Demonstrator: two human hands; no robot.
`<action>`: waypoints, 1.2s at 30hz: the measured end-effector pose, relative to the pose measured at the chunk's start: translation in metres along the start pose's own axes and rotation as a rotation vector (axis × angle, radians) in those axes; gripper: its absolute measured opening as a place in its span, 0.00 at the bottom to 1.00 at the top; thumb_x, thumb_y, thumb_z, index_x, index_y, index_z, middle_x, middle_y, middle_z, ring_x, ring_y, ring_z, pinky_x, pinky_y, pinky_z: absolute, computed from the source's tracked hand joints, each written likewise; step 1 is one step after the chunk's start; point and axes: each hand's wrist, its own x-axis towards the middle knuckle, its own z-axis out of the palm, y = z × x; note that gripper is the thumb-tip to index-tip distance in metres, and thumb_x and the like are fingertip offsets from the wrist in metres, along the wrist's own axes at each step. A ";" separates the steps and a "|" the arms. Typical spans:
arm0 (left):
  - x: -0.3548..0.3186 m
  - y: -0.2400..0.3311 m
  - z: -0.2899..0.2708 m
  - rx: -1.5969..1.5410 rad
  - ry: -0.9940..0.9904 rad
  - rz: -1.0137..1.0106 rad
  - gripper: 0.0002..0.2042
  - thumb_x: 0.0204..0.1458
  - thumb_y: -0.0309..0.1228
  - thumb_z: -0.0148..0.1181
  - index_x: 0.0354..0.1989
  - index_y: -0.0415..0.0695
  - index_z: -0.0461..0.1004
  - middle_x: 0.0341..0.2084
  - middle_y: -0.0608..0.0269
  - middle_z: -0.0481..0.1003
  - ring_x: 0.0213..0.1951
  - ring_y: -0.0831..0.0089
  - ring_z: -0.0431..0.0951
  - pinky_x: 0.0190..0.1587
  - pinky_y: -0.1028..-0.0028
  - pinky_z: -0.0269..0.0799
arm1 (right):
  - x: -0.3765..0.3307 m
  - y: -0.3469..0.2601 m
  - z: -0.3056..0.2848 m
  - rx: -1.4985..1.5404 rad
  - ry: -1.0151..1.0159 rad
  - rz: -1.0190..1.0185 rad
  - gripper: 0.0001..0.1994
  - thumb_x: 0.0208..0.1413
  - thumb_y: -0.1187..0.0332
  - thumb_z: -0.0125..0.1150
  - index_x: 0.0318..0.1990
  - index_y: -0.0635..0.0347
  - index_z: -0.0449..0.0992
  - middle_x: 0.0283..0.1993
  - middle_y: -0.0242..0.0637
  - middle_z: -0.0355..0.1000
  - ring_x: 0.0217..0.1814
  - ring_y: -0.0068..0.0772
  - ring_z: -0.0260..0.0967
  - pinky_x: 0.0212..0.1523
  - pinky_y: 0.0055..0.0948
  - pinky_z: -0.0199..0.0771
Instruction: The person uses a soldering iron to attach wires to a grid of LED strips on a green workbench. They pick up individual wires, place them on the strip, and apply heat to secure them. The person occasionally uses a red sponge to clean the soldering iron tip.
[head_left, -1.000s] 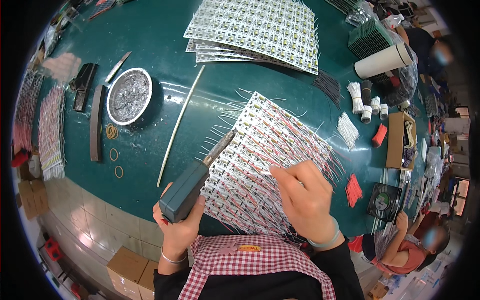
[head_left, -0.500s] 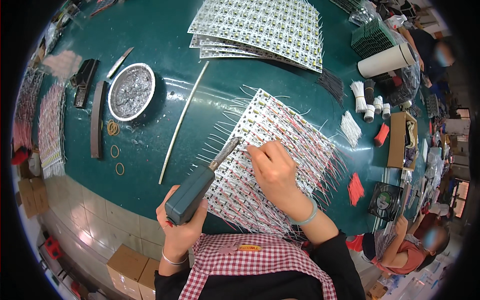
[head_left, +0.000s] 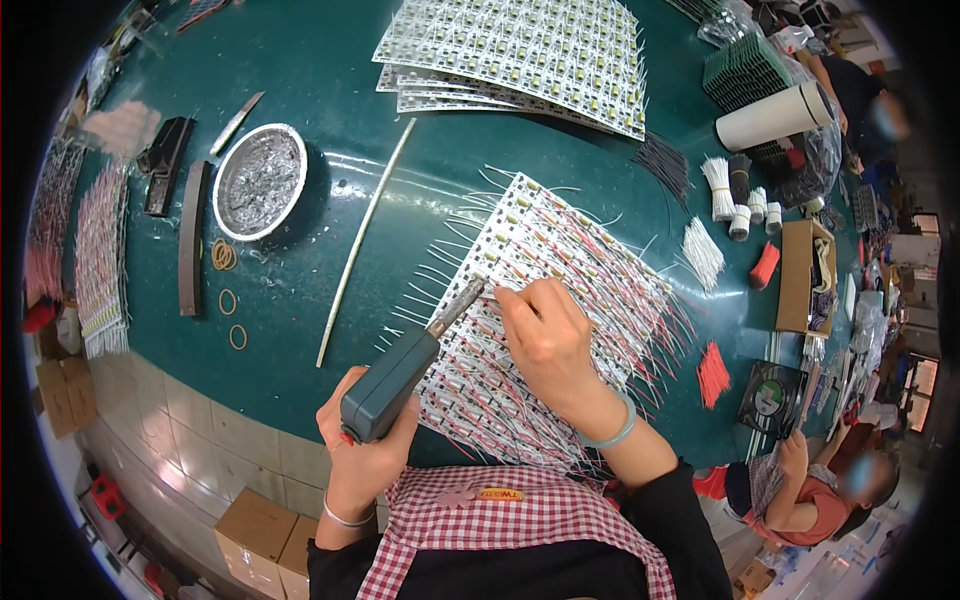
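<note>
On the dark green worktable [head_left: 400, 110], the left hand [head_left: 362, 452] grips a grey-green soldering iron [head_left: 395, 378] while the right hand [head_left: 545, 335] pinches a wire on the white wired board panel [head_left: 560, 300], which judging by its many wires seems mostly done.

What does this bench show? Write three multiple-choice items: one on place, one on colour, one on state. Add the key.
1. The round metal dish lies:
A) left of the long pale rod
B) on a shelf
C) on a chair

2. The tabletop is:
A) white
B) dark green
C) red

3. The left hand:
A) lies flat and open
B) grips the soldering tool
C) holds a cup

Key:
1 A, the dish sits on the tabletop, left of the rod.
2 B, the bare top is dark green.
3 B, the fingers wrap the tool's handle.
</note>
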 end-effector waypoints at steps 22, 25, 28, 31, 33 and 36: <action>-0.004 0.005 -0.007 0.066 0.070 0.028 0.12 0.44 0.18 0.69 0.39 0.31 0.78 0.31 0.62 0.79 0.31 0.80 0.77 0.35 0.79 0.73 | -0.001 -0.001 -0.006 -0.021 -0.054 0.027 0.11 0.46 0.78 0.62 0.39 0.64 0.79 0.30 0.35 0.63 0.32 0.33 0.66 0.26 0.30 0.69; -0.011 0.001 -0.011 0.081 0.088 0.078 0.14 0.44 0.19 0.70 0.40 0.30 0.78 0.32 0.61 0.80 0.33 0.80 0.77 0.36 0.79 0.74 | -0.003 -0.003 -0.019 -0.025 -0.107 0.033 0.11 0.44 0.77 0.62 0.38 0.64 0.78 0.30 0.35 0.63 0.33 0.35 0.66 0.27 0.32 0.69; -0.015 -0.002 -0.014 -0.001 0.129 -0.072 0.14 0.44 0.19 0.71 0.41 0.30 0.78 0.34 0.60 0.81 0.35 0.80 0.78 0.37 0.79 0.74 | -0.008 -0.013 -0.050 -0.104 -0.255 0.057 0.12 0.41 0.77 0.60 0.38 0.63 0.78 0.30 0.35 0.63 0.34 0.36 0.66 0.29 0.32 0.68; -0.016 -0.004 -0.014 -0.056 0.141 -0.129 0.14 0.43 0.19 0.71 0.40 0.30 0.78 0.34 0.59 0.81 0.35 0.80 0.78 0.38 0.79 0.74 | -0.002 -0.029 -0.079 -0.082 -0.304 0.040 0.13 0.39 0.76 0.59 0.37 0.63 0.77 0.31 0.35 0.63 0.34 0.36 0.66 0.30 0.32 0.67; -0.015 -0.001 -0.010 -0.056 0.140 -0.044 0.14 0.43 0.19 0.71 0.41 0.31 0.78 0.34 0.60 0.81 0.34 0.80 0.78 0.38 0.79 0.74 | 0.001 -0.033 -0.075 -0.045 -0.257 0.013 0.13 0.40 0.76 0.59 0.38 0.63 0.77 0.31 0.35 0.63 0.34 0.36 0.66 0.31 0.32 0.67; -0.014 0.004 -0.011 -0.025 0.101 0.029 0.14 0.43 0.18 0.71 0.40 0.31 0.78 0.32 0.61 0.80 0.33 0.80 0.77 0.37 0.79 0.73 | 0.001 -0.033 -0.051 0.010 -0.184 -0.010 0.14 0.40 0.76 0.59 0.39 0.64 0.77 0.31 0.35 0.63 0.34 0.36 0.66 0.31 0.33 0.66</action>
